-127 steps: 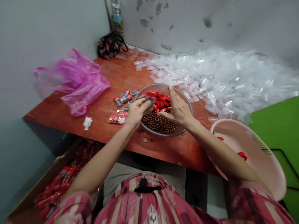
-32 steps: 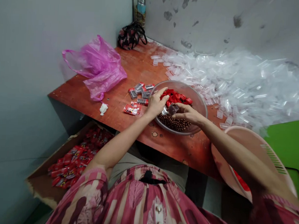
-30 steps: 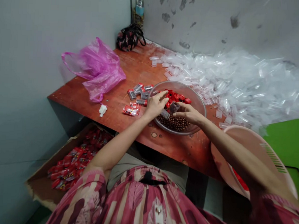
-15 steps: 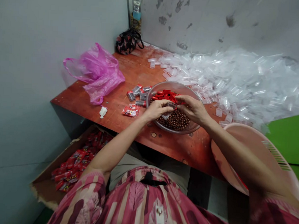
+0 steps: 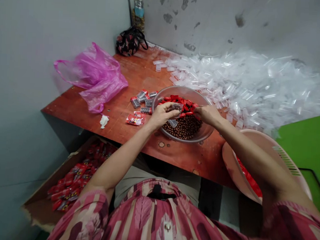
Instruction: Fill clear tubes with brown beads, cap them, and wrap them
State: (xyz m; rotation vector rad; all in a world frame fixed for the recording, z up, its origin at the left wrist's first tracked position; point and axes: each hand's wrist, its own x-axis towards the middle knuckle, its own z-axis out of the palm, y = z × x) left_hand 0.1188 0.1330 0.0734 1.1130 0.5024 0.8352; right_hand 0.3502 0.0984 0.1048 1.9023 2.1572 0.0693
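A round see-through bowl (image 5: 157, 98) sits on the table, holding many brown beads (image 5: 184, 127) and a heap of red plastic caps (image 5: 187, 102). Over its left side, my left hand (image 5: 162, 115) grips a small clear plastic case (image 5: 177, 107) between thumb and fingers. Another clear case (image 5: 173, 123) lies on the beads below that hand. At the right part of the red heap, the fingertips of my right hand (image 5: 208, 115) are pinched on a red cap, mostly hidden by the fingers. Filled cases with red ends (image 5: 135, 102) lie left of the bowl.
Clear empty cases (image 5: 241, 77) pile up along the back right. A pink basin (image 5: 251, 136) with red pieces stands at the right, by a green surface (image 5: 304, 140). A pink bag (image 5: 103, 78) and red packets (image 5: 135, 119) lie left. A cardboard box (image 5: 36, 206) sits below.
My right hand has parted from the left and gone down to the red caps at the bowl's right. My left hand still holds the clear case. The whole view has shifted slightly.
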